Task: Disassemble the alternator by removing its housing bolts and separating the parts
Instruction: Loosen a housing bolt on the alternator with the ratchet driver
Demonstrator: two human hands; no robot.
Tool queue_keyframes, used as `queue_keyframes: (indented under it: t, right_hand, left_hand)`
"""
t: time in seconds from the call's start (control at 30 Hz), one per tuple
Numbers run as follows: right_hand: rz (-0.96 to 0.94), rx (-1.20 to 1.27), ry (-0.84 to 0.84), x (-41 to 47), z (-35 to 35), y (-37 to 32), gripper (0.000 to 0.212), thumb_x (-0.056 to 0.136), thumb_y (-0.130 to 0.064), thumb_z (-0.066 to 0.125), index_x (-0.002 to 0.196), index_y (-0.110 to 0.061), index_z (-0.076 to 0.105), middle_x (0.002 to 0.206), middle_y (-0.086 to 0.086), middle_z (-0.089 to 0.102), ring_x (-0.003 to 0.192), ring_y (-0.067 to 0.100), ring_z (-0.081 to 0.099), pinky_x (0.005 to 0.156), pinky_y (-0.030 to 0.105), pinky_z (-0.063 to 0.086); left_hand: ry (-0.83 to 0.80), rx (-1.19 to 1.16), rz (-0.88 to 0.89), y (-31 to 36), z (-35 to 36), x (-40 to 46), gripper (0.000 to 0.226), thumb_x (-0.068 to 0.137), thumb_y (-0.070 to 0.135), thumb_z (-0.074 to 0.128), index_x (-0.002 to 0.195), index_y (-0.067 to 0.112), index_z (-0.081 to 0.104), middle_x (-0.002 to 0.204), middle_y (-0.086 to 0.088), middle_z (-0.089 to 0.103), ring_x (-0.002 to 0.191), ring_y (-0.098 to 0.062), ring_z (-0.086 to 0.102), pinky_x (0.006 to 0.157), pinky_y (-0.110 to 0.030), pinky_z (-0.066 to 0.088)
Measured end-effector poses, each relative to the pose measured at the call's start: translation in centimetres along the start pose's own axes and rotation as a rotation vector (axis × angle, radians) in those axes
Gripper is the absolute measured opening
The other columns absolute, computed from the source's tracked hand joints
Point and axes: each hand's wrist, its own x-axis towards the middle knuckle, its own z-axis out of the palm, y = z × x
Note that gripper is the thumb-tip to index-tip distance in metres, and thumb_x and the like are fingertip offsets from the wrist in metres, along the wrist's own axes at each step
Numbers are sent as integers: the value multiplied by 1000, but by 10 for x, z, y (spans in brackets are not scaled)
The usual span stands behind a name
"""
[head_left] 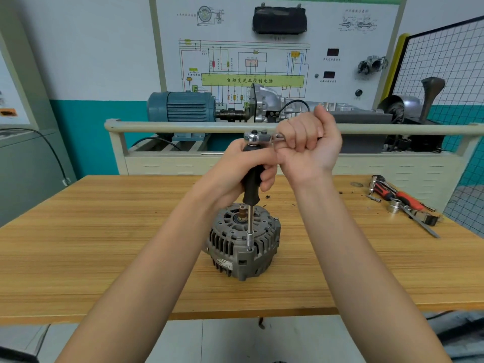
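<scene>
A grey cast-metal alternator (243,242) stands on the wooden table (104,244), near its front edge and about midway across, its ribbed, slotted housing ringed with cooling vents and a pale label low on its near-left side. Its shaft axis runs upright, a brass-coloured shaft end (242,213) pointing up from the centre of the top face.

A black-handled driver (251,179) stands vertical over it, its steel shank ending in a socket (249,241) set on a housing bolt at the near rim of the top face; the bolt itself is covered by the socket. The left hand (243,166) is wrapped round the black handle. The right hand (309,142) is closed in a fist on the handle of a chrome ratchet (258,137) fitted to the top of the driver; most of that handle is hidden inside the fist.

At the table's far right lie red-handled tools (398,197), a loose socket (394,206) and other small metal pieces, too blurred to name. Behind the table stand a blue electric motor (180,106) and a wiring-diagram board (251,64).
</scene>
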Motion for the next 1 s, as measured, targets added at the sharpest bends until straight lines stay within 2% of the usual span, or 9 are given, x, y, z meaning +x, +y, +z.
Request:
queue_keyframes:
  t: [0.07, 0.17, 0.33, 0.43, 0.53, 0.63, 0.73, 0.8, 1.0]
  right_hand:
    - [36, 88, 42, 5, -7, 0, 48, 86, -15, 41, 38, -13, 33, 29, -1, 24, 38, 9, 6, 38, 21, 16]
    - [-3, 41, 72, 5, -7, -1, 48, 86, -15, 41, 39, -14, 34, 30, -2, 23, 38, 9, 7, 39, 22, 17]
    - [-139, -169, -40, -11, 4, 3, 49, 87, -14, 40, 38, -17, 36, 31, -5, 24, 37, 11, 8, 38, 23, 20]
    - [-327, -450, -160, -21, 12, 16, 51, 92, -8, 38, 42, -18, 35, 34, -6, 25, 36, 9, 13, 42, 24, 22]
    - [-618, -677, -252, -30, 13, 36, 42, 85, 0, 46, 48, -19, 40, 39, -6, 29, 35, 8, 23, 47, 23, 22]
    - [-723, -781, -306, -37, 11, 43, 37, 81, -7, 50, 51, -24, 38, 41, -4, 28, 38, 7, 26, 49, 25, 22]
    - [-608, -693, -320, -34, 15, 32, 41, 83, -3, 47, 50, -19, 28, 38, -3, 23, 36, 6, 23, 46, 24, 19]
    - [-460, -576, -248, -28, 17, 20, 47, 88, -5, 41, 44, -20, 31, 36, -4, 20, 34, 7, 17, 44, 23, 19]
    - [-56, -77, -44, -3, 1, -4, 47, 85, -15, 40, 38, -14, 36, 30, -3, 25, 37, 11, 7, 38, 22, 18]
  left_hand:
    - [-29, -39, -45, 1, 2, 3, 36, 78, 5, 56, 47, 17, 42, 41, 1, 34, 33, -13, 31, 40, -19, 29]
    - [20, -41, -85, -2, 6, 5, 44, 81, 5, 53, 44, 19, 35, 36, 5, 26, 28, -8, 19, 38, -15, 16]
    - [132, -10, -27, -4, 9, 2, 43, 77, 6, 56, 45, 19, 31, 37, 4, 24, 29, -9, 17, 38, -13, 16]
    - [268, 15, -22, -5, 12, 5, 51, 84, -5, 50, 46, 23, 31, 39, 6, 23, 32, -8, 15, 37, -15, 16]
    - [400, 75, -17, -6, 18, 7, 42, 85, -6, 50, 56, 19, 32, 39, 7, 28, 35, -9, 18, 38, -15, 17]
    - [505, 134, 19, -8, 23, 6, 38, 84, -5, 52, 58, 17, 35, 40, 6, 32, 38, -10, 22, 40, -17, 18]
    - [495, 109, 21, -8, 24, 5, 39, 82, -5, 51, 56, 19, 34, 41, 6, 29, 37, -10, 19, 39, -17, 17]
    - [437, 89, 5, -6, 22, 3, 41, 82, -6, 53, 56, 20, 34, 43, 6, 28, 38, -11, 19, 38, -18, 18]
    - [122, 27, -20, -1, 8, -3, 37, 81, -1, 58, 51, 16, 44, 45, 0, 38, 39, -15, 31, 43, -22, 28]
